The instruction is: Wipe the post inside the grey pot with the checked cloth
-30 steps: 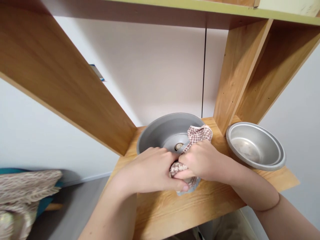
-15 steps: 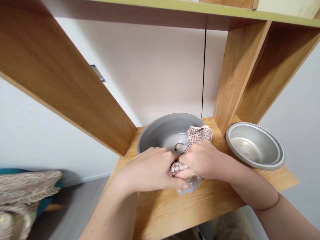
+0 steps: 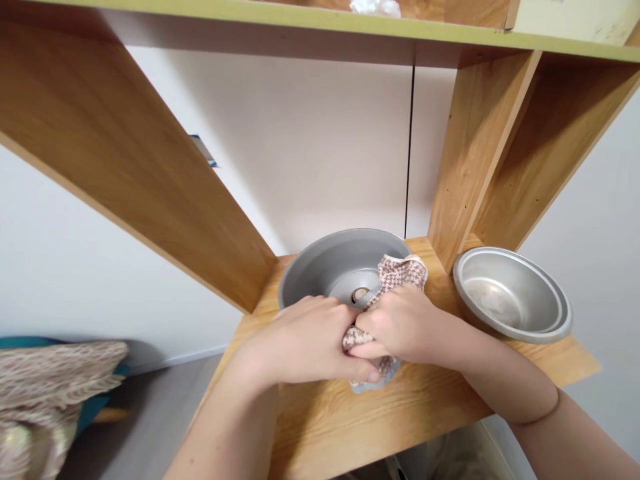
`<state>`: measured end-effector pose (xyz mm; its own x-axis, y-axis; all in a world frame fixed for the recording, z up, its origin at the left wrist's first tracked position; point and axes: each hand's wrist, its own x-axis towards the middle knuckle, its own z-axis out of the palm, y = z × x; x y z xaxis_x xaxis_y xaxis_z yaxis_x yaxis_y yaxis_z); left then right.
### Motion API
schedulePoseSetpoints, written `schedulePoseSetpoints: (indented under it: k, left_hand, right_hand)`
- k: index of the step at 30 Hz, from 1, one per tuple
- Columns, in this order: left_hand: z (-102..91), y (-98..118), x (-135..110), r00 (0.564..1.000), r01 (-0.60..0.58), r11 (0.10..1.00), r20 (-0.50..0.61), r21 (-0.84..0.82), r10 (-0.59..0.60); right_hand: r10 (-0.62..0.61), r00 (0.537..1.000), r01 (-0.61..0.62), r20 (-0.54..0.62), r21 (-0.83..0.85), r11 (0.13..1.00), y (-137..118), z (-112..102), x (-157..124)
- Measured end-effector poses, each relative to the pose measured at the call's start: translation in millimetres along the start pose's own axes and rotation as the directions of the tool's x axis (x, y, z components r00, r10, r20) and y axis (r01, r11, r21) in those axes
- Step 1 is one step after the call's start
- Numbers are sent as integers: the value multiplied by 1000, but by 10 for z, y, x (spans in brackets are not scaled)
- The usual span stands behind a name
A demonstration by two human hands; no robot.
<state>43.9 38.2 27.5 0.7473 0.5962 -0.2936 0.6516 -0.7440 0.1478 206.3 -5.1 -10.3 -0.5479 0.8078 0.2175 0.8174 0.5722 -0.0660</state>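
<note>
At the far left a patterned fabric (image 3: 50,380) lies cut off by the frame edge. A small blue-edged object (image 3: 204,149) peeks from behind the slanted wooden panel, too hidden to identify.

On the wooden shelf (image 3: 390,420) the left hand (image 3: 305,343) has its grip closed over the near rim of the grey pot (image 3: 320,273), thumb pressing the checked cloth (image 3: 400,273). The right hand (image 3: 400,323), touching the left, is clamped on the same cloth. Most of the cloth is hidden under both hands, and only its 2 ends show, 1 inside the pot and 1 hanging over the rim. A round stud shows on the pot's floor.

Just right of the upright panel sits a metal bowl (image 3: 510,293).

Count: 2 hands, 1 cloth, 1 pot, 1 bowl.
</note>
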Motion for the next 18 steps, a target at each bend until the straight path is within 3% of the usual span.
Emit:
schedulePoseSetpoints:
  k: [7, 18]
  left_hand:
    - [-7, 12, 6, 1000, -1, 1000, 6, 29, 1]
    - [31, 7, 12, 1000, -15, 1000, -3, -15, 15]
  right_hand:
    - [-54, 998, 54, -39, 3, 999, 76, 6, -14]
    - [62, 997, -63, -44, -6, 998, -112, 97, 44]
